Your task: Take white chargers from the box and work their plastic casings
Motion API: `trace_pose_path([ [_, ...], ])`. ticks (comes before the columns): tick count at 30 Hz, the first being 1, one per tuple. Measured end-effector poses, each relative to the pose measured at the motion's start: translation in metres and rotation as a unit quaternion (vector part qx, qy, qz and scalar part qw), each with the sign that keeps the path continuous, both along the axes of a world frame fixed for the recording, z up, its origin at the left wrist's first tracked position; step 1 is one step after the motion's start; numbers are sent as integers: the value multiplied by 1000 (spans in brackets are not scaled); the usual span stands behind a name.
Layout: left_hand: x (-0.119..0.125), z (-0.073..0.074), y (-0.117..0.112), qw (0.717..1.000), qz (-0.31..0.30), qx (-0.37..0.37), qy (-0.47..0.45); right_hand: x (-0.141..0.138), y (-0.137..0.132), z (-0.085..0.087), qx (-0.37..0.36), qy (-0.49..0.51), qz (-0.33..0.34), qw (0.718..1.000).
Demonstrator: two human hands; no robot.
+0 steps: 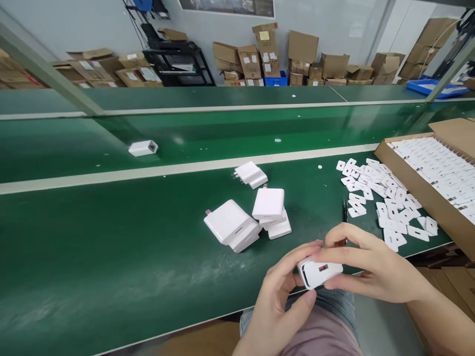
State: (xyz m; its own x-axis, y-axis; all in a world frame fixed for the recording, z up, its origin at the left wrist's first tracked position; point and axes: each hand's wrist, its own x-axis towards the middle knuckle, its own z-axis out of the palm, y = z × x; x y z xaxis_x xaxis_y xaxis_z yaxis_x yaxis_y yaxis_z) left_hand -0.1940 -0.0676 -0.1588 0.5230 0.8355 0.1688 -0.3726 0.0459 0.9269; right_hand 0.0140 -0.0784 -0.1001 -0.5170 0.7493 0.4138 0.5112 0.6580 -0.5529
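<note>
My left hand (284, 299) is closed round a white charger (303, 265) just over the table's front edge, its thumb below and fingers above. At the charger's end, facing me, sits a white cover plate (315, 273) with a small USB slot. A dark gap shows along the plate's left side. My right hand (365, 264) pinches the plate's right end between thumb and fingers; whether it also grips the housing is hidden. Beyond my hands lie several white chargers (232, 222), some stacked. Loose white cover plates (393, 222) are scattered to the right.
A cardboard box (411, 173) with rows of white parts stands at the right edge. Black tweezers (345, 210) lie beside the plates, partly behind my right hand. One white charger (143, 148) rests on the green belt (222, 131) beyond the pale rail. Cartons (248, 62) line the back.
</note>
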Motion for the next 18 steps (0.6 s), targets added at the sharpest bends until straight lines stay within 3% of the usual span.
trace_pose_path([
  [5, 6, 1, 0, 999, 36, -10, -20, -7, -3, 0, 0, 13, 0, 1000],
  [12, 12, 5, -8, 989, 137, 43, 24, -29, -5, -15, -7, 60, -96, 994],
  [14, 10, 2, -8, 989, 138, 51, 27, -20, 1, -22, 17, 75, -167, 983],
  [16, 9, -3, -8, 988, 142, 53, 17, -4, 7, -28, 75, 83, -274, 955],
  [18, 8, -7, -6, 988, 143, 49, 9, 9, 9, -31, 93, 110, -331, 933],
])
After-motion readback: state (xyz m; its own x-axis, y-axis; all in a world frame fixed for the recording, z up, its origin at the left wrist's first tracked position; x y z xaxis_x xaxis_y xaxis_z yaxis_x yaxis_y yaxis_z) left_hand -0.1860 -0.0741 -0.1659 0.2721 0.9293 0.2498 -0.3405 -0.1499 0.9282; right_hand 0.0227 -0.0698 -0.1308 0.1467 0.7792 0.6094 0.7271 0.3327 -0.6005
